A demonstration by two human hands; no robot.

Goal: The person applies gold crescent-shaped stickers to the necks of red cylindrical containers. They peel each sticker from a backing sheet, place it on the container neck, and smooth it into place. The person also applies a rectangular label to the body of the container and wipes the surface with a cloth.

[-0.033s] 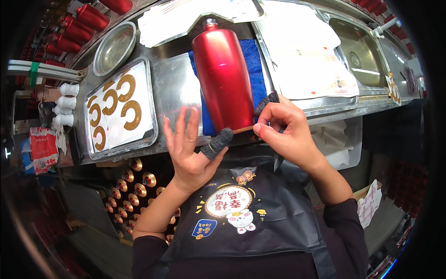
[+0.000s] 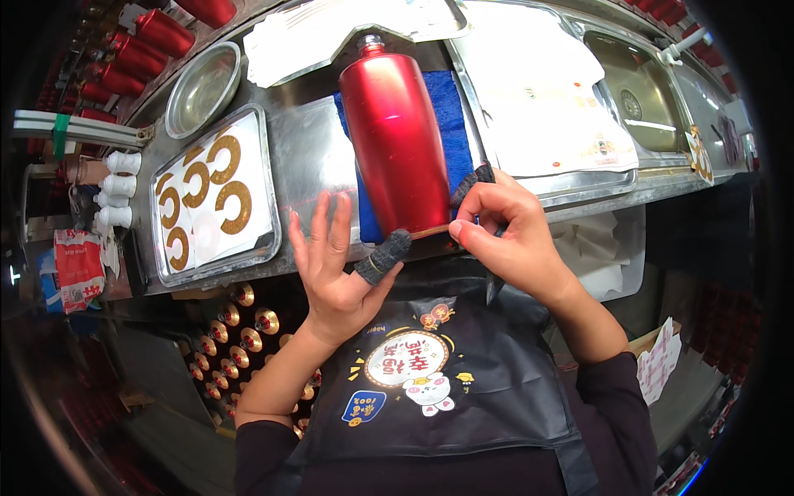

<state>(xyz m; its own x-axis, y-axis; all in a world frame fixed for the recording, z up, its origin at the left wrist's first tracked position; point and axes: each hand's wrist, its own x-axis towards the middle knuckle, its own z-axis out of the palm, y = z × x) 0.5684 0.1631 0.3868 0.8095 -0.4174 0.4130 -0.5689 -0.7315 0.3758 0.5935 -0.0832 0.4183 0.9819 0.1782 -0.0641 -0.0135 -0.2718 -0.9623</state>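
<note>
A glossy red bottle [image 2: 395,136] lies on a blue cloth [image 2: 453,107], its neck pointing away from me and its base at the counter's near edge. Along the base runs a thin gold-brown strip [image 2: 430,231]. My right hand [image 2: 509,236] pinches the strip's right end between thumb and fingers. One of its fingers wears a dark knitted sleeve and rests by the bottle's right side. My left hand [image 2: 339,281] has its fingers spread. Its index finger, in a grey knitted sleeve [image 2: 384,255], touches the base near the strip's left end.
To the left, a metal tray [image 2: 273,223] carries gold C-shaped pieces [image 2: 234,207] on white sheets, below a metal bowl [image 2: 203,89]. White cloths [image 2: 546,91] lie on a tray at right, beside a sink [image 2: 633,74]. Several gold-and-red caps [image 2: 251,339] stand below the counter.
The bottle has shifted very slightly to the left. Both hands keep nearly the same place and pose.
</note>
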